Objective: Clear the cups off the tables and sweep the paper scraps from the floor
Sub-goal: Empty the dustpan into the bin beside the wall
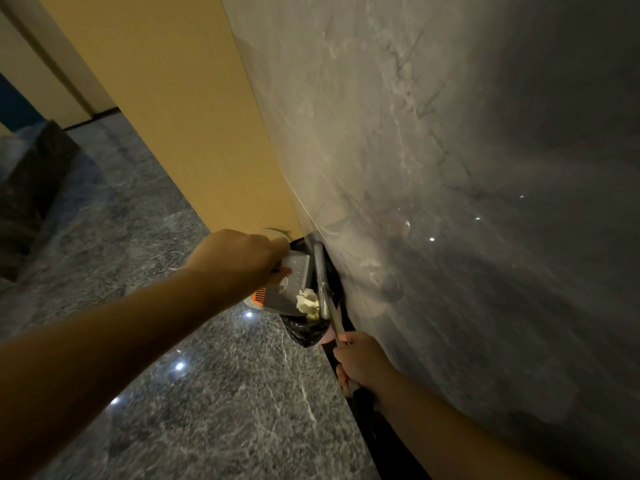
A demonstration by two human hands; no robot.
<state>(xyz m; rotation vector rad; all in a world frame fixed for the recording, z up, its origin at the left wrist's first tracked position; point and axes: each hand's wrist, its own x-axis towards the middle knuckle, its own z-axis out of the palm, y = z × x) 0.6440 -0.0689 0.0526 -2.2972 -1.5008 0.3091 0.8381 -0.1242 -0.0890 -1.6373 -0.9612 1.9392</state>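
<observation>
**A:** What are the fingers doing?

**B:** My left hand (239,261) has its fingers curled round the top of the grey dustpan (294,282), tilting it over the bin. My right hand (360,365) is wrapped round a metal handle (327,296) that runs down beside the pan, close to the marble wall (450,168).

**A:** And the scraps?

**B:** A crumpled paper scrap (307,301) lies at the lower edge of the pan, right above the black bin bag (306,332). I judge it is about to slide in, but it is not in yet.

**A:** How much is left?

**B:** The stretch of floor (194,393) I can see carries no paper, so the sweeping looks close to finished. I see no tables or cups from here, so I cannot tell whether that part is done.
</observation>
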